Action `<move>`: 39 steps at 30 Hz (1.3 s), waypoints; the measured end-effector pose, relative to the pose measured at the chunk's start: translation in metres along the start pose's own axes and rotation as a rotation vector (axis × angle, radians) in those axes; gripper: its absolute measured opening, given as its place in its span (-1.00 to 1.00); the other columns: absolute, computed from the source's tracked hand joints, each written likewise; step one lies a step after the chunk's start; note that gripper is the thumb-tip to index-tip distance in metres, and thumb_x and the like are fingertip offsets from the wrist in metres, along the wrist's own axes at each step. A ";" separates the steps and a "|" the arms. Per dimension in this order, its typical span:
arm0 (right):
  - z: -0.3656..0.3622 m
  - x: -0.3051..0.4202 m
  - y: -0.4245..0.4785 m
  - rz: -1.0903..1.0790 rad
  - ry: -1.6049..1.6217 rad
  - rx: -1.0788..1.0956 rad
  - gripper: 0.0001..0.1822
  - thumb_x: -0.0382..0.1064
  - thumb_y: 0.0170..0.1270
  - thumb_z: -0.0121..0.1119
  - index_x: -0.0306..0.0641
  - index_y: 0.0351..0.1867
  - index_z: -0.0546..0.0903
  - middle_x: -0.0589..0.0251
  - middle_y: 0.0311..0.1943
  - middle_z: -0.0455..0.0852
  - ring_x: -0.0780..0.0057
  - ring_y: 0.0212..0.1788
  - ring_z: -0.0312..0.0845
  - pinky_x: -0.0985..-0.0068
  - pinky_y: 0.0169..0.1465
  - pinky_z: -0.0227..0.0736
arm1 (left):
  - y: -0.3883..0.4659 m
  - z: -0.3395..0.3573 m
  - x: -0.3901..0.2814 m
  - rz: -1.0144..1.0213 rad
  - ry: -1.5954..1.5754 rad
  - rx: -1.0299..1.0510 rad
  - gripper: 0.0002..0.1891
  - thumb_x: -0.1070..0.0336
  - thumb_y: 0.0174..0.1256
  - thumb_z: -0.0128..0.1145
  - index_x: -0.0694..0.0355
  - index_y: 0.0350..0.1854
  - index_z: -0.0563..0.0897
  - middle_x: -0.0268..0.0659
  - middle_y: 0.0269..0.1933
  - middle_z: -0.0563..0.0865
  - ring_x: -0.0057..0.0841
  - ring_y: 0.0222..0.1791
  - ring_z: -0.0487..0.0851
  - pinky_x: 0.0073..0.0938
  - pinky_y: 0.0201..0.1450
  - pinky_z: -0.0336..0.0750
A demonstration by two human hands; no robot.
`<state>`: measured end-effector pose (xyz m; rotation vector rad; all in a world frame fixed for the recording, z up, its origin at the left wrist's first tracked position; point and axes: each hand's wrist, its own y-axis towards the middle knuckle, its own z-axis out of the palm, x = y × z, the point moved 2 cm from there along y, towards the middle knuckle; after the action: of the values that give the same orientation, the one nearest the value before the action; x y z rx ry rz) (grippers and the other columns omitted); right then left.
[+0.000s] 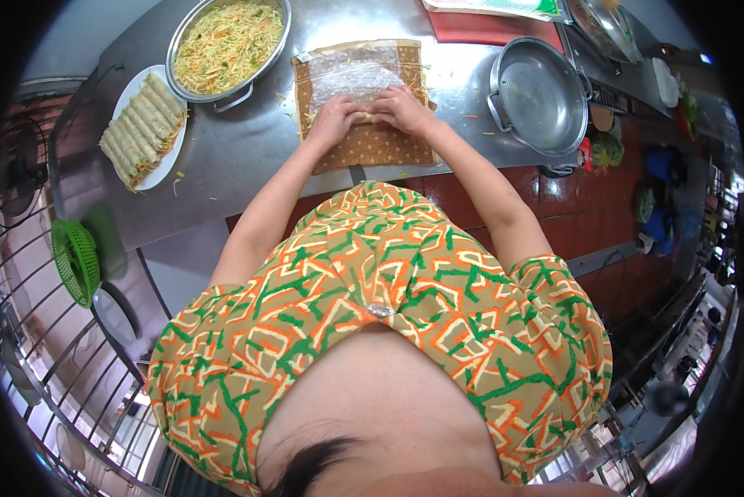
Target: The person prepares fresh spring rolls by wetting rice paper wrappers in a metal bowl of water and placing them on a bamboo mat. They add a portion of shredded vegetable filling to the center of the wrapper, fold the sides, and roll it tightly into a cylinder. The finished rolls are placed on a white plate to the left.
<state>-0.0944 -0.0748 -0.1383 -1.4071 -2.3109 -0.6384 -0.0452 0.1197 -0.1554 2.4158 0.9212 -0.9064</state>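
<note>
Both hands meet over a brown patterned cloth spread on the steel table. A translucent rice paper sheet lies on the cloth, its near edge folded over into a small roll. My left hand pinches the left end of this roll with thumb and fingers. At the right end, my right hand grips it the same way. The filling inside is mostly hidden by the fingers. Shreds of filling are scattered along the cloth's edges.
Left of the cloth stands a steel pan of shredded noodle-and-vegetable filling, beside a white oval plate with several finished rolls. A wet steel pan sits at right, near a red cutting board. A green basket hangs at far left.
</note>
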 end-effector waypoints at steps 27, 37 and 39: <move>0.003 -0.007 -0.015 0.103 0.097 -0.139 -0.84 -0.25 0.19 0.34 -0.20 -0.23 0.77 0.22 -0.24 0.72 0.20 -0.09 0.62 0.29 0.02 0.53 | 0.001 -0.004 0.003 0.164 0.085 -0.117 -0.83 0.28 0.25 0.31 0.12 -0.15 0.82 -0.27 -0.29 0.62 -0.31 -0.14 0.57 -0.27 -0.02 0.52; 0.009 -0.019 -0.015 0.123 0.158 -0.148 -0.82 -0.23 0.23 0.34 -0.21 -0.19 0.78 0.19 -0.21 0.74 0.17 -0.07 0.65 0.30 0.03 0.54 | -0.014 -0.011 -0.001 0.280 0.222 -0.111 -0.68 0.26 0.27 0.28 0.06 0.08 0.74 -0.29 -0.30 0.64 -0.29 -0.17 0.56 -0.28 0.00 0.50; 0.008 -0.019 -0.015 0.148 0.170 -0.140 -0.83 -0.23 0.23 0.34 -0.21 -0.20 0.78 0.18 -0.22 0.74 0.17 -0.07 0.65 0.29 0.03 0.54 | -0.014 -0.010 0.000 0.271 0.232 -0.111 -0.68 0.26 0.28 0.27 0.05 0.08 0.75 -0.30 -0.28 0.66 -0.30 -0.17 0.57 -0.28 0.00 0.51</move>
<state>-0.1002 -0.0903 -0.1578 -1.5062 -2.0439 -0.8532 -0.0510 0.1353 -0.1496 2.5047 0.6756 -0.4733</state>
